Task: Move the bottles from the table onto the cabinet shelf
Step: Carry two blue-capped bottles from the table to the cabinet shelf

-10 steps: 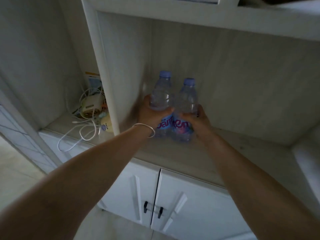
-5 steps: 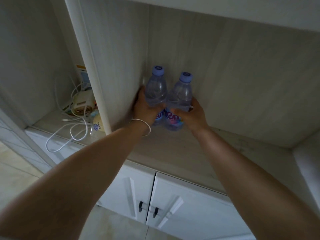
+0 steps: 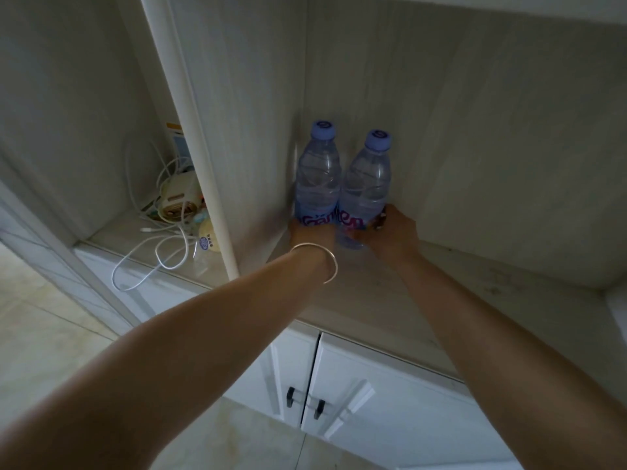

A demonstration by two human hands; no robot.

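Hands low on upright bottles, left hand (image 3: pixel 310 234) gripping left bottle (image 3: pixel 318 178), right hand (image 3: pixel 393 232) gripping right bottle (image 3: pixel 366 188)

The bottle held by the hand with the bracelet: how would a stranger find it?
Find the open cabinet shelf above the white doors. Two capped bottles stand in its back left corner. It's the left bottle, nearest the side wall, gripped low by the left hand.

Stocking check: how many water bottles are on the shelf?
2. The left bottle stands in the shelf's back corner; the right bottle stands against it. No others show.
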